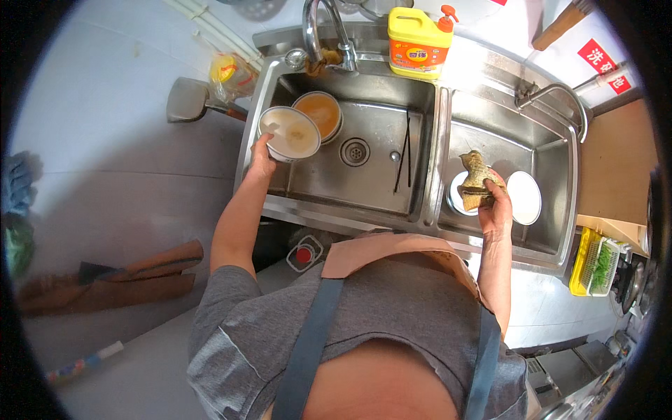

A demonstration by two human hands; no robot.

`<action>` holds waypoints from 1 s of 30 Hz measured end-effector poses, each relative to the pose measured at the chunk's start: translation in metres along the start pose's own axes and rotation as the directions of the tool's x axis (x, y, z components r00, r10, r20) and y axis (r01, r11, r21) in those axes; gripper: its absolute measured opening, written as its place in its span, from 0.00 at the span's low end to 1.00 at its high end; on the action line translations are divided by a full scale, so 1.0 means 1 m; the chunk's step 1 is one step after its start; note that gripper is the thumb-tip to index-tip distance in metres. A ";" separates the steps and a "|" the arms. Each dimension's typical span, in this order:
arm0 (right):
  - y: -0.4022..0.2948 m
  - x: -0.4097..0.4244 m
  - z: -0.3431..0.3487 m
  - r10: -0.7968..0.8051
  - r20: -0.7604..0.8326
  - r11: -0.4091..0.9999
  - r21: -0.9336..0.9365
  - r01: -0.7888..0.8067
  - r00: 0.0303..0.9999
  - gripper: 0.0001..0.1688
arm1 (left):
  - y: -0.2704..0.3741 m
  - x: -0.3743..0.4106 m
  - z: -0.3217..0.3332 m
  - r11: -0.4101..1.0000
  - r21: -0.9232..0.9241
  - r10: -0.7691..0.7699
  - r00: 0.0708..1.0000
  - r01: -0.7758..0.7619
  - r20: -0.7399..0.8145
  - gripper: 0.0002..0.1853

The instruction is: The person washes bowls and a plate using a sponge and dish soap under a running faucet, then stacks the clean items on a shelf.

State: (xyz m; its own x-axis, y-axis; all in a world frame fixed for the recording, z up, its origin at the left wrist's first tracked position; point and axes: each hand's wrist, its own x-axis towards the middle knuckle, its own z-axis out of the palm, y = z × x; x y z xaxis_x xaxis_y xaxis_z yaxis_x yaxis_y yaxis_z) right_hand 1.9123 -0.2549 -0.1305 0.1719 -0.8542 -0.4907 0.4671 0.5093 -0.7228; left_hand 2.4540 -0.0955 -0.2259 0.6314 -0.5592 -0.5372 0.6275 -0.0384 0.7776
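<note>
My left hand (263, 155) grips the rim of a white bowl (291, 152) of cloudy liquid, over the left side of the left sink basin (367, 205). Behind it, a bowl of orange liquid (317, 111) appears stacked on another one. A metal spoon (395, 156) and a pair of dark chopsticks (408, 157) lie along the basin's right side. Over the right basin (483, 126), my right hand (496, 210) holds a worn brown-yellow scrubbing cloth (476, 170). Partly hidden under the cloth is a white bowl (455, 195); another white bowl (525, 197) rests just right of my hand.
Behind the left basin rises a chrome faucet (312, 31), beside a yellow detergent jug (420, 44) with a red pump. A second curved faucet (556, 89) overhangs the right basin. Left of the sink leans a wide-bladed spatula (187, 100). A wooden board (614, 163) adjoins the right side.
</note>
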 end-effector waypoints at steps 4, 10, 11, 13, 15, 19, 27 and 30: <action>0.002 0.000 -0.003 -0.037 0.014 0.999 0.026 0.036 0.999 0.24 | -0.009 -0.008 0.013 0.998 -0.042 -0.048 0.994 0.053 0.102 0.31; -0.001 -0.003 0.001 -0.076 0.014 0.995 -0.064 0.076 0.997 0.23 | -0.027 0.017 0.021 0.881 0.439 0.207 0.978 -0.173 -0.030 0.34; -0.002 -0.003 0.000 -0.083 0.022 0.991 -0.099 0.084 0.996 0.23 | -0.028 0.010 0.036 0.820 0.531 0.266 0.964 -0.214 -0.022 0.35; -0.002 -0.004 0.002 -0.159 0.076 0.898 -0.403 0.176 0.984 0.19 | -0.026 -0.001 0.047 0.631 0.720 0.418 0.908 -0.288 -0.004 0.38; -0.003 -0.008 0.009 -0.212 0.150 0.704 -0.662 0.257 0.966 0.15 | -0.026 -0.002 0.051 0.282 0.878 0.578 0.799 -0.388 0.167 0.40; -0.007 -0.013 0.031 -0.458 0.459 -0.051 -0.868 0.493 0.761 0.14 | -0.028 -0.025 0.073 0.008 0.913 0.583 0.744 -0.407 0.326 0.41; -0.007 -0.002 0.086 0.002 0.380 0.606 -0.736 0.301 0.925 0.10 | -0.047 -0.021 0.046 0.679 0.684 0.361 0.933 -0.267 0.006 0.37; -0.002 0.003 0.122 0.105 0.500 0.705 -0.647 0.291 0.859 0.12 | -0.064 -0.038 0.058 0.943 0.316 0.129 0.990 -0.104 -0.058 0.34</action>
State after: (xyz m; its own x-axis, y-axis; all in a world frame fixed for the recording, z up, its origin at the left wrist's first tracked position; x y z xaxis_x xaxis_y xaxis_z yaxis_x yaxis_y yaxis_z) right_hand 2.0179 -0.2712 -0.0708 0.6308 -0.7332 -0.2540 -0.1819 0.1785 -0.9670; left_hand 2.3637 -0.1205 -0.2361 0.7325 -0.5102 -0.4507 0.3819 -0.2400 0.8925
